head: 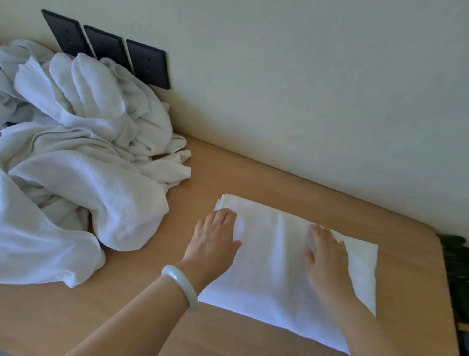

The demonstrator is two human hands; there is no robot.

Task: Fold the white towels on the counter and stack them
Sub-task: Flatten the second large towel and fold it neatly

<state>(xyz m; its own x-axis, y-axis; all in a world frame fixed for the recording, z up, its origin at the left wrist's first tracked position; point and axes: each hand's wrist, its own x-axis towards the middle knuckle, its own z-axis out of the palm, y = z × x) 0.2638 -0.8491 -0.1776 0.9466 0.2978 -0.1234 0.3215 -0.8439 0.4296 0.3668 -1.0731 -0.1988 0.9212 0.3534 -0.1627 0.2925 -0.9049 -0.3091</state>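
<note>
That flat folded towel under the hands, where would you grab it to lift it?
Likely by its left and right edges, fingers slid under from each side. The folded towel lies flat and limp on the counter, so lifting one edge alone would let it sag open. The left hand rests flat at the left edge.

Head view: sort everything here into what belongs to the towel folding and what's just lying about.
Belongs to the job: folded towel, pile of unfolded towels, counter, left hand and right hand, both flat on the folded towel.
Just lying about: three black wall sockets, green plant at the counter's right end, bracelet on the left wrist.
</note>
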